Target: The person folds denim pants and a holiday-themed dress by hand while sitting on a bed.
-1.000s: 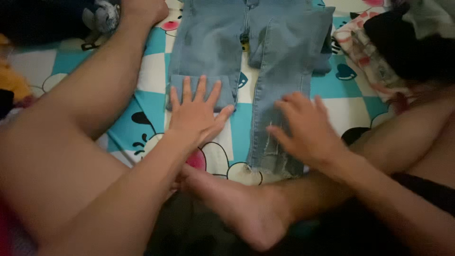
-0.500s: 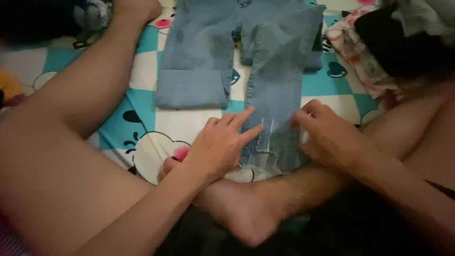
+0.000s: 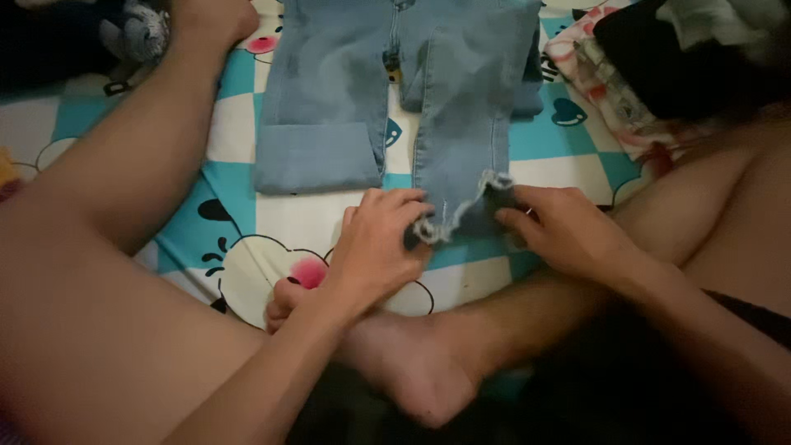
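Your left hand [image 3: 379,247] and right hand [image 3: 568,231] both grasp the frayed hem [image 3: 461,216] of the jeans [image 3: 395,91], fingers clenched on the cloth, hem turned up. The jeans lie flat on the cartoon-print bedsheet [image 3: 247,247] between your legs. The other jeans leg has a folded cuff [image 3: 317,156]. Dark clothes [image 3: 684,58] lie top right.
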